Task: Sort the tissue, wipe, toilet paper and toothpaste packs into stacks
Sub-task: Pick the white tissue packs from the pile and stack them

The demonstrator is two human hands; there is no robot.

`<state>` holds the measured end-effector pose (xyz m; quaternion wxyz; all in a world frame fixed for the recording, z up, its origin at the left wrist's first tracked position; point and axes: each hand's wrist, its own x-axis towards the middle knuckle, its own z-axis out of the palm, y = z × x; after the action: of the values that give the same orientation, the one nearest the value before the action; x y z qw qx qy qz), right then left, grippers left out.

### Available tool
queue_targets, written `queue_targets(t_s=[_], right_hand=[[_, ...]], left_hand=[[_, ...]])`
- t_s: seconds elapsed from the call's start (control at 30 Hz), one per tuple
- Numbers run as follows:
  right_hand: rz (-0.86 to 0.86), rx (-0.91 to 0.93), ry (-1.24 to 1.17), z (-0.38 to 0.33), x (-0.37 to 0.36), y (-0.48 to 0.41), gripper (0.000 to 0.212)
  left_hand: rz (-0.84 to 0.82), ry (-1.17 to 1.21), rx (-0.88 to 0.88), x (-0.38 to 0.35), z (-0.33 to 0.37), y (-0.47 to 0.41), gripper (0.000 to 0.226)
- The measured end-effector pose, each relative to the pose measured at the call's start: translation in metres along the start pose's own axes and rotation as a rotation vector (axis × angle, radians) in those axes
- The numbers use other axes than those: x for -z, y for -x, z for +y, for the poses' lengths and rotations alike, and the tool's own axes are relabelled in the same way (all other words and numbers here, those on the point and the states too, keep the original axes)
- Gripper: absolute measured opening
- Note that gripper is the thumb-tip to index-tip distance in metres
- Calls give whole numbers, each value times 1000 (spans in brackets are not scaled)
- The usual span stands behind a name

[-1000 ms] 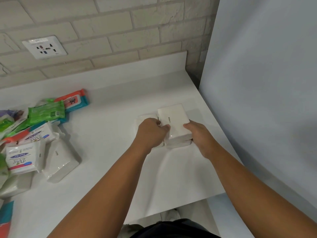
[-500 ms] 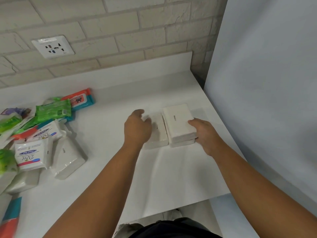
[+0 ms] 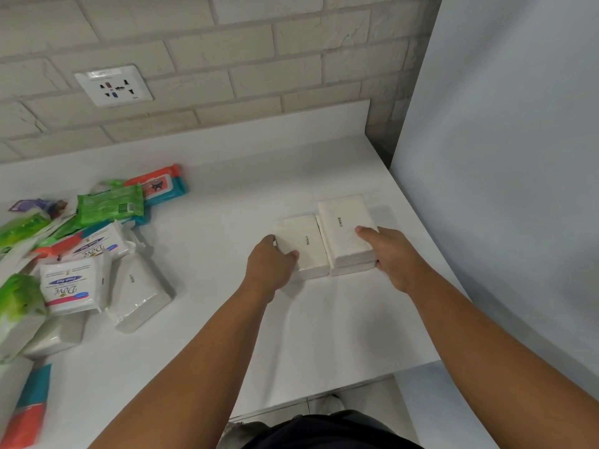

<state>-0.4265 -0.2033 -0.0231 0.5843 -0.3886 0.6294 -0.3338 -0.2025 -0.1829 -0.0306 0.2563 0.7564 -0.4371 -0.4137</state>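
Two groups of plain white tissue packs lie side by side on the white counter (image 3: 324, 335). A single tissue pack (image 3: 301, 241) lies on the left, and my left hand (image 3: 270, 265) grips its near left corner, thumb on top. To its right is a stack of two tissue packs (image 3: 345, 233). My right hand (image 3: 389, 254) holds the stack's near right corner, fingers on the top pack and thumb at the side. A mixed pile sits at the left: Dove packs (image 3: 69, 286), green wipe packs (image 3: 110, 204), an orange and teal wipe pack (image 3: 158, 184), more white tissue packs (image 3: 137, 293).
A brick wall with a white socket (image 3: 113, 85) runs behind the counter. A tall pale panel (image 3: 502, 189) borders the counter on the right. The counter's front edge is near my body, floor visible below. An orange and teal pack (image 3: 29, 406) lies at the lower left.
My left hand moved from beside the stack onto the single left pack and now grips its corner. My right hand stays on the stack. The camera view shifted slightly.
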Motion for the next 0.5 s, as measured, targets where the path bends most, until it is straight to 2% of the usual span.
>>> queue_targets(t_s=[0.07, 0.13, 0.3, 0.43, 0.5], right_hand=[[9, -3, 20, -1, 0, 2, 20], [20, 21, 68, -6, -1, 5, 30], [187, 243, 530, -37, -16, 32, 67], [252, 531, 664, -63, -64, 63, 56], [205, 632, 656, -69, -98, 75, 50]], left_hand=[[-15, 5, -6, 1, -1, 0, 46], [-27, 7, -14, 4, 3, 3, 45], [33, -25, -72, 30, 9, 22, 65], [163, -49, -176, 82, -6, 40, 46], [226, -40, -190, 109, -21, 46, 38]])
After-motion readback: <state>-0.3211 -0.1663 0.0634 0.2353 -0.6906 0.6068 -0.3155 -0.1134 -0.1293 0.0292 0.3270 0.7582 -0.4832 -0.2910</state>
